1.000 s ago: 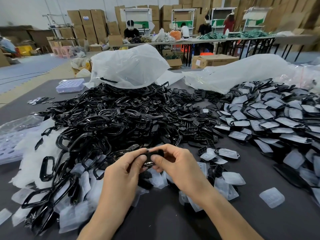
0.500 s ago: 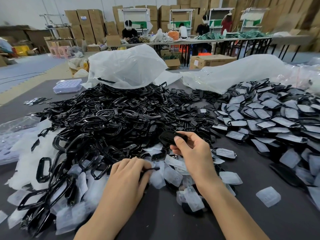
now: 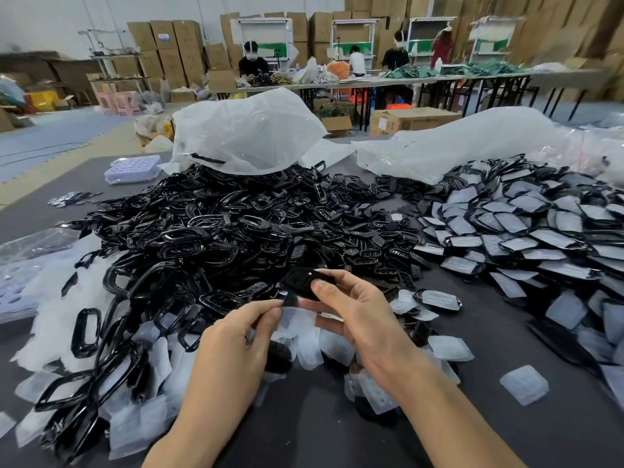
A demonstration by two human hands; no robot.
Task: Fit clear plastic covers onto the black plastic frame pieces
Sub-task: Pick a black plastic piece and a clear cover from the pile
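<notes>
— What did each hand have?

— Your right hand (image 3: 358,309) pinched the frame (image 3: 300,282), thumb on its face, fingers curled behind. Your left hand (image 3: 236,339) pinched narrow at the frame's near-left end. A cover (image 3: 299,320) lay just under it, though I couldn't tell whether you gripped that too.

— How did the frame lie?

— Long axis across you, left to right, just beyond your left fingertips and above the cover. Your right hand was nearer.

— Room to work?

— Bare table (image 3: 337,434) toward you. Loose covers (image 3: 449,347) lay beneath both hands, the frame heap (image 3: 209,231) beyond and leftward, finished pieces (image 3: 526,238) rightward, well apart.
</notes>
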